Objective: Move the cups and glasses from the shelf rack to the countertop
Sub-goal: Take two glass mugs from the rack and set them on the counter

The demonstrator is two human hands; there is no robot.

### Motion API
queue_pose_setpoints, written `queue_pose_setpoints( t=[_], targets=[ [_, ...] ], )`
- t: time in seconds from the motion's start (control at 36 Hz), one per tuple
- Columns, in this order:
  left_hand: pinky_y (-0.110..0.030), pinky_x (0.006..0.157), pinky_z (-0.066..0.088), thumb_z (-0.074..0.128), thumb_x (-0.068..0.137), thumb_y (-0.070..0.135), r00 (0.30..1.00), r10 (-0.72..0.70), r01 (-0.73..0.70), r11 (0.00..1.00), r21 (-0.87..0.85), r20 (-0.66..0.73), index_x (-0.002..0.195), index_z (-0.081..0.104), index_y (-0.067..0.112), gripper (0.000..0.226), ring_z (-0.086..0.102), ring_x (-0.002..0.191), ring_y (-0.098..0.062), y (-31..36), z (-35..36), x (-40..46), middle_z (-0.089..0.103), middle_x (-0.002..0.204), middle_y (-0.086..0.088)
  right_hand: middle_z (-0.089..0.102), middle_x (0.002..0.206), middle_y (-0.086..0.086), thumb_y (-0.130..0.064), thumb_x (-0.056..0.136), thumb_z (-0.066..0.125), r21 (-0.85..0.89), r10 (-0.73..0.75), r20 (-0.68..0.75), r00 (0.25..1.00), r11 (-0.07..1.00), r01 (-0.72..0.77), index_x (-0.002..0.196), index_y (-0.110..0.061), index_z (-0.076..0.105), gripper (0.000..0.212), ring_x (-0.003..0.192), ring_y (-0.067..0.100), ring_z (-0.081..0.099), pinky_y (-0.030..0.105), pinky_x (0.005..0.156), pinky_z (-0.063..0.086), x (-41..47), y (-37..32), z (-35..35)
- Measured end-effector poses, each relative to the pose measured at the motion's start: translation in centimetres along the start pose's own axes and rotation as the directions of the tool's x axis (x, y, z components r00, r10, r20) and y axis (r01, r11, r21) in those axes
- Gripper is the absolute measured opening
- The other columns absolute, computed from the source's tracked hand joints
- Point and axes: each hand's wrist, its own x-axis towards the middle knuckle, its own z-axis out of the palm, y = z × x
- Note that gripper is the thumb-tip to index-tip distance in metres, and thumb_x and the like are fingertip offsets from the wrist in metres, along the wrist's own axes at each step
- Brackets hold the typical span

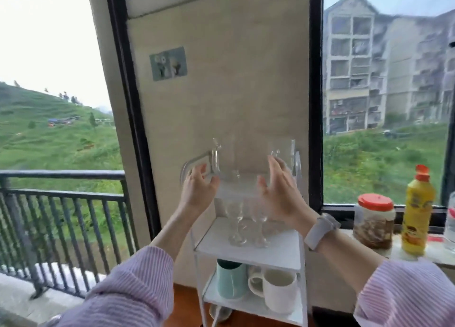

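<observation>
Striped sleeves (128, 285) nearest. Left hand (198, 187) and right hand (280, 191), fingers spread, flank clear glass mugs (246, 169) atop shelf rack (248, 250); contact unclear. Wine glasses (248, 225), ceramic mugs (275, 289) on tiers below. Next, probably: grip, lift.

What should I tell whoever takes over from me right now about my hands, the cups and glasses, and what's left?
Left hand: open, raised at the rack's top tier, holding nothing.
Right hand: open, fingers straight, opposite the left, holding nothing.
Clear glass mugs sit on the top tier of the white shelf rack, between the hands; contact unclear.
Stemmed glasses stand on the middle tier.
Teal cup and white mug are on the lower tier.
Done: no cup or glass visible off the rack.
Left: move all of them to the countertop.
</observation>
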Motion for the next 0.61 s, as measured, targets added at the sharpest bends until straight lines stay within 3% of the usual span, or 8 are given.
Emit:
queue_pose_setpoints(
  t=[0.08,0.19,0.25,0.28,0.33,0.39,0.47,0.61],
  targets=[
    [-0.033,0.101,0.035,0.058,0.086,0.031,1.0,0.02,-0.02,1.0,0.002,0.011,0.134,0.043,0.011,0.054,0.046,0.122,-0.027,-1.0,1.2,3.4,0.049,0.133,-0.012,0.029,0.146,0.02,-0.018,0.093,0.04,0.079,0.197,-0.05,0.979,0.978,-0.192,0.137,0.006,0.024,0.052,0.136,0.029,0.026,0.031,0.106,0.023,2.8,-0.1,1.0],
    [-0.031,0.09,0.039,0.059,0.085,0.028,1.0,-0.018,0.019,0.996,-0.089,0.02,0.12,0.053,0.008,0.041,0.054,0.111,-0.028,-1.6,2.7,6.3,0.059,0.12,-0.011,0.034,0.139,0.017,-0.017,0.09,0.041,0.121,0.328,-0.124,0.936,0.942,-0.314,0.134,0.002,0.028,0.05,0.125,0.031,0.038,0.032,0.095,0.031,4.8,0.5,2.1],
    [-0.028,0.079,0.046,0.059,0.085,0.028,0.999,-0.017,0.024,0.981,-0.19,0.04,0.108,0.06,0.011,0.029,0.062,0.095,-0.021,-1.8,3.3,7.3,0.066,0.101,-0.005,0.045,0.117,0.014,-0.012,0.088,0.043,0.202,0.35,-0.203,0.914,0.929,-0.311,0.12,0.001,0.041,0.035,0.107,0.028,0.045,0.032,0.086,0.037,5.7,1.0,2.6],
    [-0.021,0.069,0.046,0.06,0.085,0.028,0.999,-0.017,0.027,0.97,-0.242,0.044,0.104,0.061,0.013,0.025,0.064,0.082,-0.012,-1.9,3.5,7.6,0.066,0.092,0.001,0.047,0.102,0.01,-0.01,0.086,0.043,0.277,0.378,-0.226,0.898,0.909,-0.313,0.109,-0.003,0.045,0.024,0.094,0.025,0.046,0.029,0.074,0.039,6.1,1.2,2.6],
    [-0.006,0.048,0.039,0.06,0.084,0.025,0.998,-0.031,0.048,0.935,-0.352,0.055,0.102,0.063,0.011,0.023,0.058,0.059,0.001,-2.2,4.1,8.3,0.064,0.081,0.005,0.045,0.077,0.0,-0.009,0.085,0.044,0.396,0.456,-0.216,0.863,0.849,-0.349,0.098,-0.011,0.045,0.014,0.072,0.018,0.045,0.022,0.055,0.035,7.1,1.6,2.8],
    [-0.006,0.046,0.039,0.06,0.084,0.021,0.996,-0.036,0.069,0.898,-0.435,0.083,0.1,0.063,0.009,0.02,0.058,0.058,-0.004,-2.4,4.5,9.0,0.065,0.077,0.001,0.045,0.069,-0.001,-0.008,0.083,0.045,0.445,0.525,-0.155,0.837,0.793,-0.416,0.089,-0.011,0.05,0.008,0.062,0.014,0.043,0.024,0.057,0.039,7.9,2.0,2.8],
    [-0.02,0.055,0.047,0.059,0.085,0.015,0.987,-0.033,0.115,0.825,-0.553,0.157,0.09,0.061,0.013,0.005,0.061,0.058,-0.011,-2.1,4.8,9.4,0.064,0.067,0.002,0.048,0.072,0.008,-0.006,0.08,0.048,0.467,0.576,-0.084,0.813,0.744,-0.478,0.068,-0.015,0.051,0.015,0.068,0.02,0.045,0.035,0.067,0.039,8.5,2.2,2.9],
    [-0.011,0.037,0.033,0.062,0.083,0.02,0.989,0.008,0.068,0.863,-0.5,0.15,0.07,0.052,0.018,0.017,0.044,0.039,-0.002,-1.7,4.9,9.6,0.051,0.055,0.001,0.036,0.061,0.004,-0.015,0.078,0.053,0.538,0.599,-0.029,0.8,0.684,-0.493,0.063,-0.021,0.04,0.021,0.055,0.015,0.034,0.032,0.059,0.032,8.9,1.8,2.6]
  ],
)
